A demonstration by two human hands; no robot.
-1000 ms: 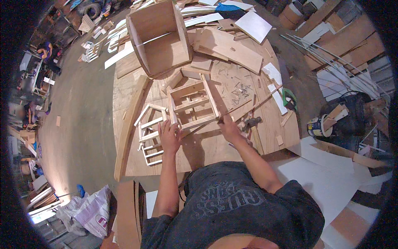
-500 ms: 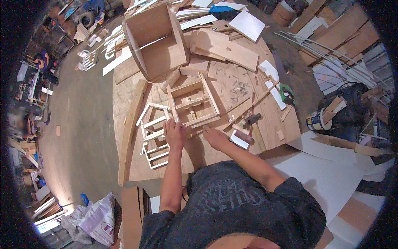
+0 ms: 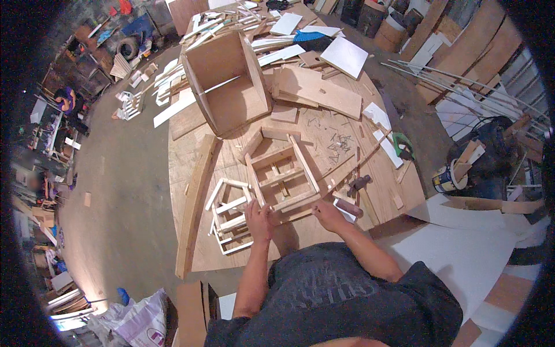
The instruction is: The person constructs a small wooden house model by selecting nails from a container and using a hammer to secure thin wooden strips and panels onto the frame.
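Note:
A small rectangular wooden frame with crosspieces [image 3: 282, 178] lies on the round plywood table. Along its near side runs a thin wooden strip [image 3: 295, 216]. My left hand [image 3: 258, 221] is closed at the strip's left end, beside the frame's near left corner. At the other end, my right hand [image 3: 329, 215] has its fingers closed on the strip, by the near right corner. The fingertips are too small to make out fully. Just left of my left hand lies a white slatted frame [image 3: 232, 203], partly covered by that hand.
An open plywood box [image 3: 231, 104] stands beyond the frame. A long beam [image 3: 196, 202] lies along the left edge. Right of my right hand are a hammer [image 3: 359, 184] and loose sticks; nails [image 3: 340, 144] and a green-handled saw [image 3: 402, 144] lie farther off. Offcuts cover the far side.
The whole view has shifted, so the table and its things appear lower and slightly right. My right hand's fingers, stretched along the strip before, are now more curled at its right end.

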